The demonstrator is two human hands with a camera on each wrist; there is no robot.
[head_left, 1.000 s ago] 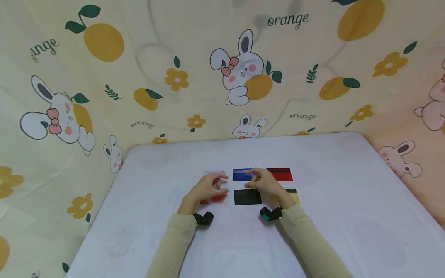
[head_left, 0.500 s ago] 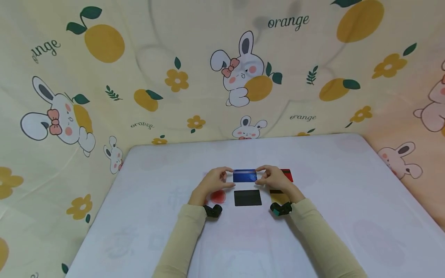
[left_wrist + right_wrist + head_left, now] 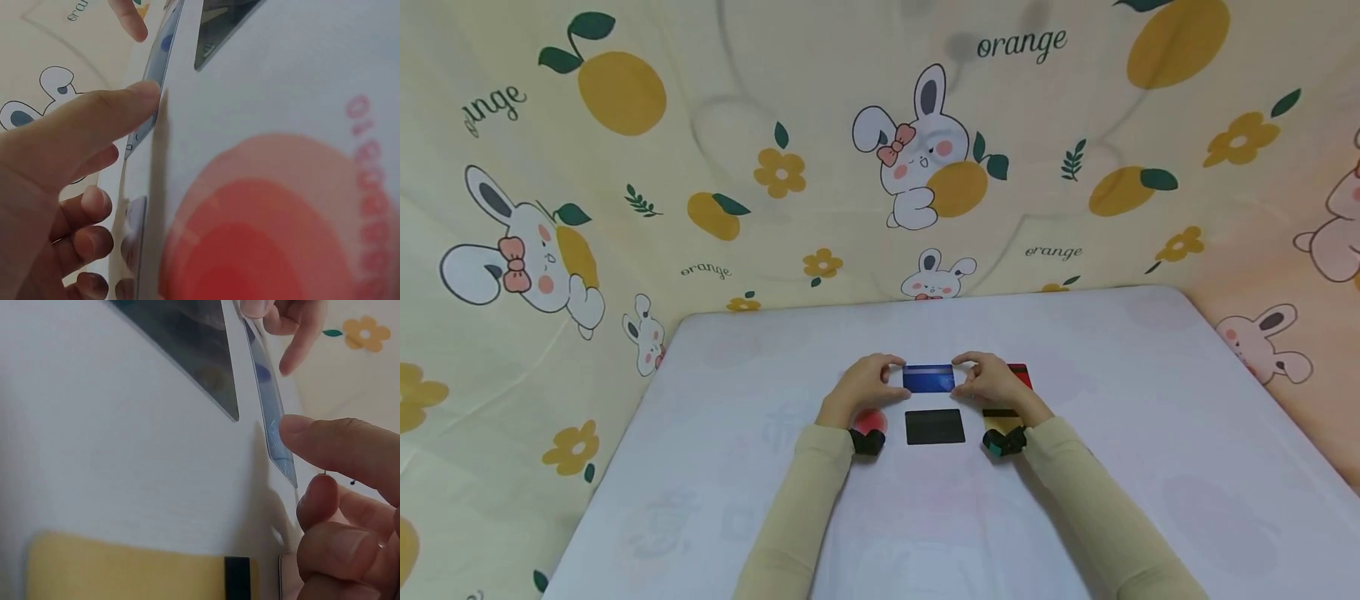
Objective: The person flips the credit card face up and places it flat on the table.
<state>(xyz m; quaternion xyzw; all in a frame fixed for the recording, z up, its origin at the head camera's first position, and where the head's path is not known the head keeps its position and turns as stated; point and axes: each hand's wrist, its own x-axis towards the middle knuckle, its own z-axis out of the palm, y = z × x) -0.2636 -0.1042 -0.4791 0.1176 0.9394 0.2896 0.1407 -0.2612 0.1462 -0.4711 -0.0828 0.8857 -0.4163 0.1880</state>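
Note:
A blue card (image 3: 928,379) with a paler stripe lies in the back row, between my two hands. At its left end my left hand (image 3: 867,385) pinches it, thumb at the near corner and index finger at the far one. The right hand (image 3: 992,383) holds the opposite end in the same way. The left thumb (image 3: 134,103) overlaps the card's near edge in the left wrist view. Other fingers of both hands are curled clear of it. In front of the blue card lies a black card (image 3: 935,427).
A red card (image 3: 1020,374) lies partly under the right hand, with a gold card (image 3: 998,422) nearer. By the left wrist is a white card with red circles (image 3: 871,420); a pale card (image 3: 134,250) is mostly hidden behind the left hand. A printed curtain surrounds the white table (image 3: 722,358).
Both hands came forward over the cards, the right also shifting right off the blue card, to its two ends. Lately the left thumb edged closer. The blue card shows no clear shift.

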